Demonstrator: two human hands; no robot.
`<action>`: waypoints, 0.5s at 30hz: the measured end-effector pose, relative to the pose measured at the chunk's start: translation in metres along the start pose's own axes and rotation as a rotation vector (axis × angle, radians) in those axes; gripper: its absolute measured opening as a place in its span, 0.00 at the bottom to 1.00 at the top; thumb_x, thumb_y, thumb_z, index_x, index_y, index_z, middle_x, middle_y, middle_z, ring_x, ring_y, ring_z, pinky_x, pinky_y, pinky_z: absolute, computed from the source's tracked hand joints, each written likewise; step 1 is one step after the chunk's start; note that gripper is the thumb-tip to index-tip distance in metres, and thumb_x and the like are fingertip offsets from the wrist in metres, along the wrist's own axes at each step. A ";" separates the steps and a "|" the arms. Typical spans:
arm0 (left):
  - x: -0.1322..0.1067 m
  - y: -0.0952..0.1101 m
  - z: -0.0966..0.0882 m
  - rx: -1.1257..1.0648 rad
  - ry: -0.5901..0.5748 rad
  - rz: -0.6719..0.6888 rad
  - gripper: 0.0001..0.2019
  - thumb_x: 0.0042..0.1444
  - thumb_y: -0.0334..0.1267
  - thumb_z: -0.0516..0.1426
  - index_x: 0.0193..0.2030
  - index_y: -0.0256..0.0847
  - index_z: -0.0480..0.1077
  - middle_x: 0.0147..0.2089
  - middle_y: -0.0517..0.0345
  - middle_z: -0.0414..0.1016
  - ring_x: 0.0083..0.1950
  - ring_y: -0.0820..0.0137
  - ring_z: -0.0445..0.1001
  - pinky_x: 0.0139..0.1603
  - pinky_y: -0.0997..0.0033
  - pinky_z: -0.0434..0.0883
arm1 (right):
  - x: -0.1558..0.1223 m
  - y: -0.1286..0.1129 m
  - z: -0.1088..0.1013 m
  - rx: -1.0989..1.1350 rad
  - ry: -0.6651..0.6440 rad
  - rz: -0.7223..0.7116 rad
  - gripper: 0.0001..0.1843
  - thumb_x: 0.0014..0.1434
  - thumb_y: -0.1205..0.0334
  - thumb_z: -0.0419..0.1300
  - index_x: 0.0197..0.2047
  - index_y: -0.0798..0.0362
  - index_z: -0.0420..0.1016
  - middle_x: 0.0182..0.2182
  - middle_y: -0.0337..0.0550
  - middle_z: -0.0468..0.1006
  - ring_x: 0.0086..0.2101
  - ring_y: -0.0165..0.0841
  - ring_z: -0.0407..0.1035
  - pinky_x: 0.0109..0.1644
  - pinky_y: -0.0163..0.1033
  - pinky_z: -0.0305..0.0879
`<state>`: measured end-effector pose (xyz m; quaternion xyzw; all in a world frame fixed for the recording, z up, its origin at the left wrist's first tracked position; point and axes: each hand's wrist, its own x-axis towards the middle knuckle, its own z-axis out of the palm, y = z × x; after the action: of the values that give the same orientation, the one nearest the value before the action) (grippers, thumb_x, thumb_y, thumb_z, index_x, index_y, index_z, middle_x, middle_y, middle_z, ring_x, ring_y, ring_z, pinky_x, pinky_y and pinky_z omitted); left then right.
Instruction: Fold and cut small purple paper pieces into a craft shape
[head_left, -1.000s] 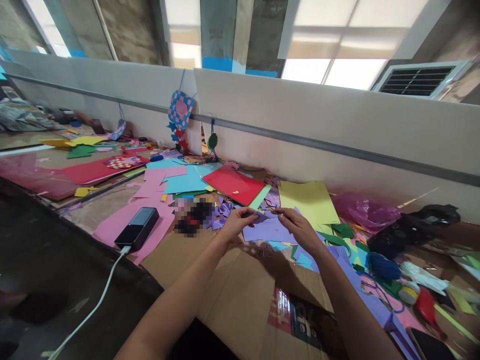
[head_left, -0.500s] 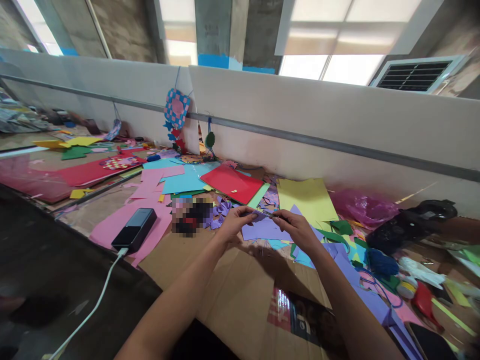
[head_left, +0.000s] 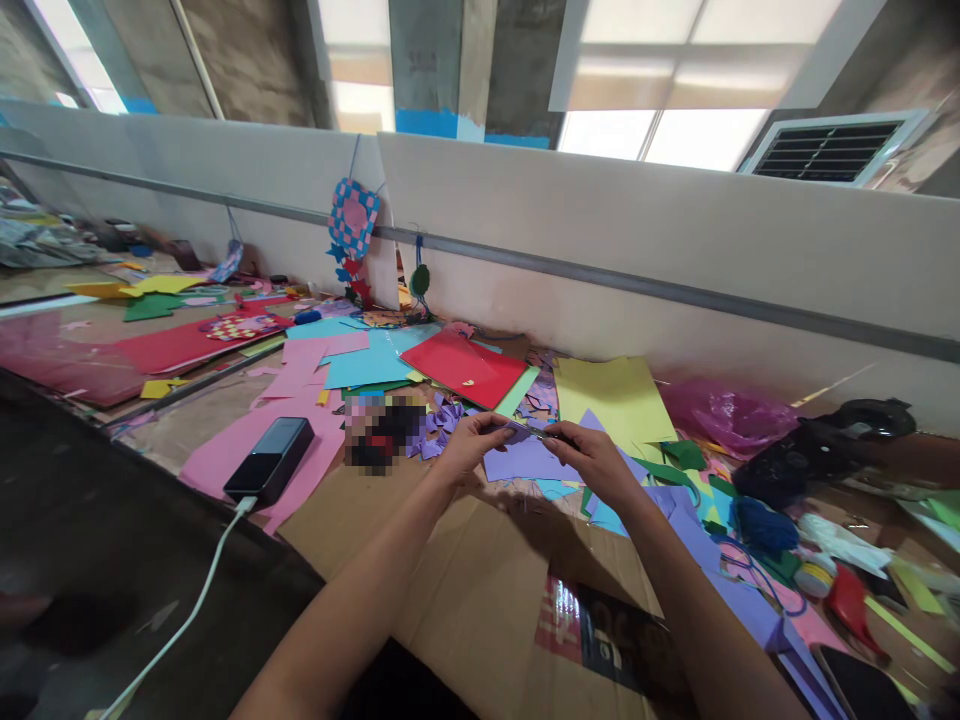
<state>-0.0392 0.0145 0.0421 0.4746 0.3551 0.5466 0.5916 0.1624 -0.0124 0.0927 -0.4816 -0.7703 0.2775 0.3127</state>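
My left hand [head_left: 484, 440] is closed, pinching a small purple paper piece [head_left: 517, 428] between thumb and fingers. Closed too, my right hand [head_left: 585, 447] grips a thin silver-bladed tool [head_left: 537, 432] whose handle is hidden in the fingers; I cannot make out its exact kind. The blade meets the paper between my hands. Below them lies a larger purple sheet [head_left: 525, 463]. A heap of purple cut-offs [head_left: 441, 425] sits left of my left hand. Under my forearms is brown cardboard [head_left: 450, 560].
A black power bank [head_left: 270, 460] with a white cable [head_left: 202, 590] rests on pink paper [head_left: 214, 455]. Behind are red [head_left: 469, 365] and yellow [head_left: 611, 400] sheets. To the right are a pink plastic bag [head_left: 727, 415], blue yarn [head_left: 765, 523] and paper scraps. A white partition [head_left: 675, 240] stands behind.
My right fingers and the silver-bladed tool have shifted very slightly against the purple piece. My left hand stays in nearly the same place, still pinching it.
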 end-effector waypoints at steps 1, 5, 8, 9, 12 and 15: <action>0.000 0.000 0.000 0.002 -0.001 0.004 0.19 0.34 0.47 0.71 0.31 0.36 0.78 0.29 0.56 0.77 0.30 0.73 0.69 0.31 0.73 0.66 | 0.000 0.000 0.000 0.006 -0.001 0.000 0.16 0.59 0.49 0.55 0.40 0.51 0.76 0.24 0.37 0.72 0.26 0.32 0.65 0.30 0.35 0.59; 0.000 -0.002 0.000 0.009 0.016 0.010 0.20 0.34 0.48 0.71 0.30 0.36 0.78 0.28 0.56 0.77 0.29 0.73 0.68 0.30 0.73 0.65 | 0.001 0.000 0.000 0.020 -0.002 0.001 0.15 0.59 0.49 0.55 0.39 0.50 0.76 0.24 0.37 0.72 0.25 0.31 0.65 0.30 0.35 0.59; 0.000 -0.001 0.001 0.010 0.016 0.007 0.20 0.33 0.49 0.71 0.30 0.37 0.78 0.29 0.55 0.77 0.29 0.73 0.69 0.31 0.73 0.65 | 0.001 0.001 0.001 0.026 -0.002 -0.001 0.15 0.59 0.49 0.55 0.38 0.51 0.76 0.23 0.36 0.71 0.25 0.31 0.65 0.30 0.35 0.59; 0.000 -0.001 0.001 0.011 0.013 0.004 0.20 0.33 0.49 0.71 0.30 0.37 0.78 0.29 0.56 0.77 0.29 0.73 0.69 0.31 0.73 0.65 | 0.001 0.001 0.001 0.028 -0.002 0.000 0.15 0.59 0.50 0.55 0.38 0.51 0.76 0.23 0.36 0.71 0.25 0.31 0.65 0.30 0.35 0.59; -0.002 0.001 0.002 0.011 0.013 -0.006 0.20 0.32 0.49 0.71 0.29 0.37 0.78 0.29 0.56 0.77 0.29 0.73 0.69 0.31 0.73 0.66 | 0.001 0.002 0.001 0.025 -0.001 0.007 0.15 0.60 0.49 0.55 0.37 0.51 0.76 0.23 0.36 0.70 0.25 0.31 0.65 0.30 0.35 0.59; -0.003 0.002 0.003 0.007 0.018 0.000 0.20 0.33 0.48 0.71 0.29 0.37 0.78 0.28 0.57 0.76 0.29 0.73 0.69 0.31 0.73 0.65 | 0.000 0.001 0.002 0.015 0.005 0.005 0.16 0.60 0.49 0.55 0.38 0.51 0.76 0.24 0.36 0.71 0.25 0.31 0.65 0.30 0.35 0.59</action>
<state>-0.0379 0.0112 0.0449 0.4715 0.3625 0.5496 0.5867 0.1618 -0.0119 0.0905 -0.4820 -0.7662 0.2826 0.3175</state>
